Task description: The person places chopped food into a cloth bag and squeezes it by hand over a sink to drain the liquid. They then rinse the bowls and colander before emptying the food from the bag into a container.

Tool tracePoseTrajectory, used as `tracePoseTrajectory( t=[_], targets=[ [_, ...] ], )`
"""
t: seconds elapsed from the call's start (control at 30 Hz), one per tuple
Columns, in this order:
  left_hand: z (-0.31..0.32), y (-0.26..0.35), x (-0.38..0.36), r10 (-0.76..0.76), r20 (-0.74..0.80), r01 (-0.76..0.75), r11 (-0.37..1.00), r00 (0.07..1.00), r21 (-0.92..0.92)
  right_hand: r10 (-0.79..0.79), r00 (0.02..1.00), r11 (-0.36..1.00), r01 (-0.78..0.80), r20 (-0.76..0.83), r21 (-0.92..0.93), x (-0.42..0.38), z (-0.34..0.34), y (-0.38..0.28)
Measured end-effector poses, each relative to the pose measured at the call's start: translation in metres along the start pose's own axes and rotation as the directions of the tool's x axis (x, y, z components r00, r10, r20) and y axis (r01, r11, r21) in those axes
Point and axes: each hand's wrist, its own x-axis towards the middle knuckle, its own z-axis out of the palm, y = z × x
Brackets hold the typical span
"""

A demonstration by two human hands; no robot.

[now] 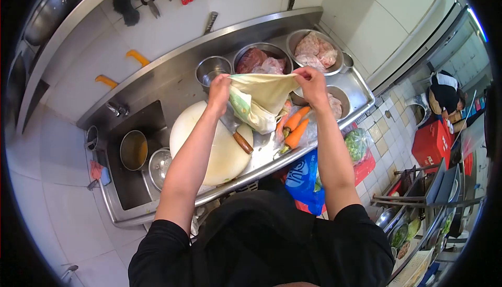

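A pale yellow-green cloth bag (pixel 264 96) hangs stretched between my two hands above the steel counter. My left hand (pixel 219 94) grips its left upper corner, and my right hand (pixel 312 85) pinches the right upper corner. Below the left hand lies a round white cutting board (pixel 209 148), with a wooden-handled knife (pixel 242 142) on it; the bag covers part of the board. Carrots (pixel 296 133) in clear plastic lie just right of the bag. Behind it, a steel bowl (pixel 286 57) holds red meat (pixel 251 61) in plastic.
Bowls of pale meat (pixel 315 51) stand at the counter's right end, an empty steel pot (pixel 213 69) behind my left hand. The sink (pixel 137 182) at left holds a pot (pixel 134 150). A blue bag (pixel 306 182) is below the front edge. Another person (pixel 444 96) is far right.
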Motion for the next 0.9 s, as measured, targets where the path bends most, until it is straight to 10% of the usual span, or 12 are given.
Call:
tracePoseTrajectory(
  t=[0.23,0.4,0.6,0.67,0.77,0.9],
  targets=[
    [0.019,0.031,-0.013,0.150,0.021,-0.151,0.987,0.988,0.056,-0.330,0.942,0.922,0.307,-0.066,-0.234,-0.004,-0.014,-0.072],
    [0.050,0.055,-0.019,0.130,0.142,-0.132,0.991,0.981,0.004,-0.185,0.950,0.981,0.165,-0.250,-0.100,0.005,-0.010,-0.088],
    [0.089,0.072,-0.014,0.165,0.316,-0.132,0.984,0.934,-0.123,-0.432,0.873,0.899,0.437,-0.225,-0.031,0.016,0.005,-0.116],
    [0.098,0.088,-0.015,0.154,0.360,-0.092,0.978,0.920,-0.186,-0.282,0.958,0.953,0.286,-0.058,0.104,0.019,0.007,-0.105],
    [0.101,0.109,-0.015,0.155,0.368,-0.074,0.972,0.917,-0.224,-0.248,0.924,0.826,0.358,-0.290,0.435,0.016,-0.020,-0.079],
    [0.122,0.132,-0.019,0.098,0.454,0.000,0.977,0.886,-0.212,-0.177,0.984,0.909,0.165,-0.003,0.383,-0.036,0.017,-0.011]
  ],
)
